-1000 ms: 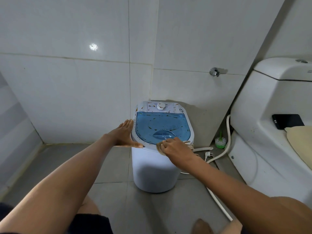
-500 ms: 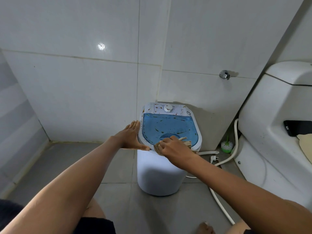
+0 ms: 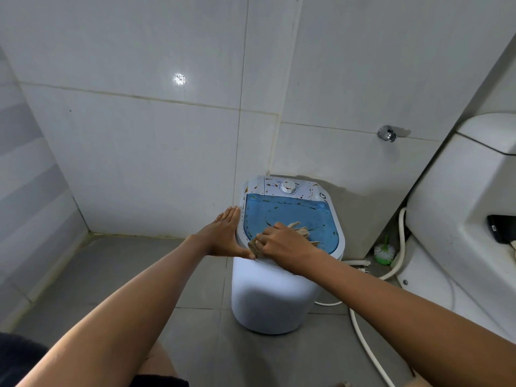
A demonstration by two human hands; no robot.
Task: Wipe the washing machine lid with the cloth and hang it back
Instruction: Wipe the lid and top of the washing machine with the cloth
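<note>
Head view: right hand [image 3: 282, 244] presses the tan cloth [image 3: 300, 231] onto the blue washing machine lid [image 3: 304, 212], fingers clenched over it; left hand [image 3: 223, 236], fingers spread flat, braces the machine's left rim.

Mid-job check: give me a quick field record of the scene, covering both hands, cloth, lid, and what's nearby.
left hand: flat, open, braced against the washing machine's left rim
right hand: pressing the cloth on the lid
cloth: beige, bunched under the right hand, near the lid's front
lid: blue, translucent, closed, brownish specks visible
control knob: behind the lid
nearby: toilet to the right, white hose on floor
</note>
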